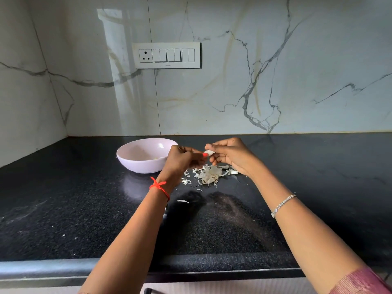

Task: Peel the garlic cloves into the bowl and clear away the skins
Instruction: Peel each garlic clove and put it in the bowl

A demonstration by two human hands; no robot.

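A pale bowl sits on the black counter. Just right of it, the left hand and right hand both pinch 1 garlic clove above the pile of skins.

Pale pink bowl; speckled black counter; grey-veined white wall; off-white skins; possibly yellowish bits inside bowl.

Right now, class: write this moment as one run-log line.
step: peeling | left hand: pinches garlic clove | right hand: holds garlic clove | bowl: on counter, left of hands | skins: piled under hands
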